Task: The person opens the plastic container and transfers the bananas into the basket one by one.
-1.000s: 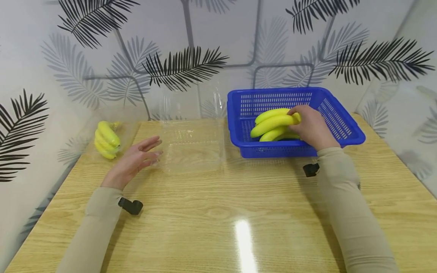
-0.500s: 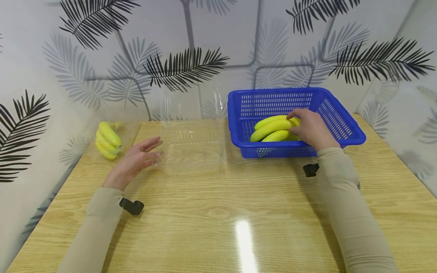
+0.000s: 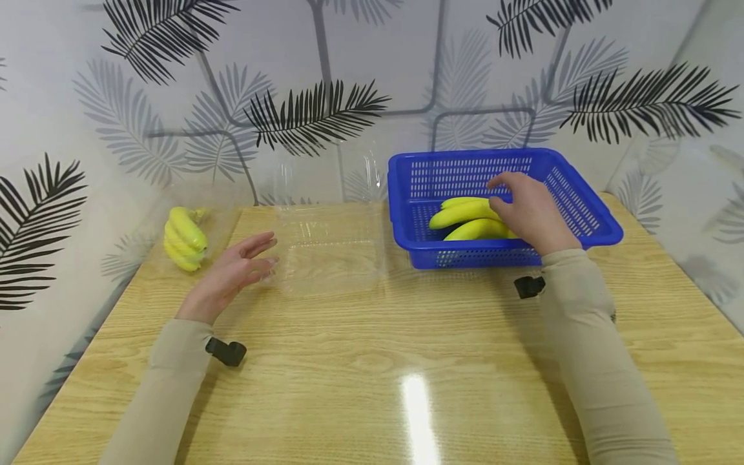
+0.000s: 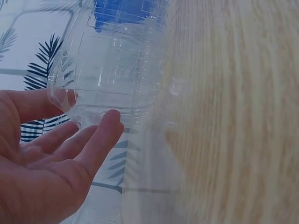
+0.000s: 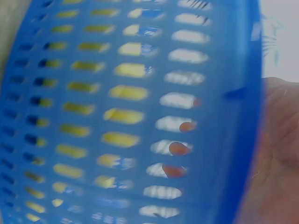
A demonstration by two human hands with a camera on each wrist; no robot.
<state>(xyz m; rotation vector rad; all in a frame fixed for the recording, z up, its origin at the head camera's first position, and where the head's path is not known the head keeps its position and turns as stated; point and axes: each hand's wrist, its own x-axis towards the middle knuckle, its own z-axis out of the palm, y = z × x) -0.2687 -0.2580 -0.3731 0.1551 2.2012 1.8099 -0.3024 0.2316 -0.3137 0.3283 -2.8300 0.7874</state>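
Note:
My right hand (image 3: 531, 210) hovers over the right part of a blue slotted basket (image 3: 469, 259), thumb and fingers curved and apart, nothing between them. Below and left of it, a bunch of yellow bananas (image 3: 473, 229) lies in the basket. In the right wrist view the basket wall (image 5: 219, 140) covers most of the scene; fingertips (image 5: 179, 149) show through its upper slots, and yellow shows lower down. My left hand (image 3: 229, 278) has its fingers extended at the left edge of an open clear plastic box (image 3: 334, 274). The left wrist view shows those fingertips (image 4: 111, 119) right at the box's side.
Another banana bunch (image 3: 185, 236) sits at the far left inside a second clear plastic container. The wooden table (image 3: 325, 368) ends against a leaf-patterned wall covering (image 3: 349, 58) behind the basket and boxes. A black wrist camera (image 3: 227, 352) sticks out from each sleeve.
My right hand lowered the bananas into the basket, let go of them and rose slightly. The bunch now lies lower. My left hand stays in about the same place.

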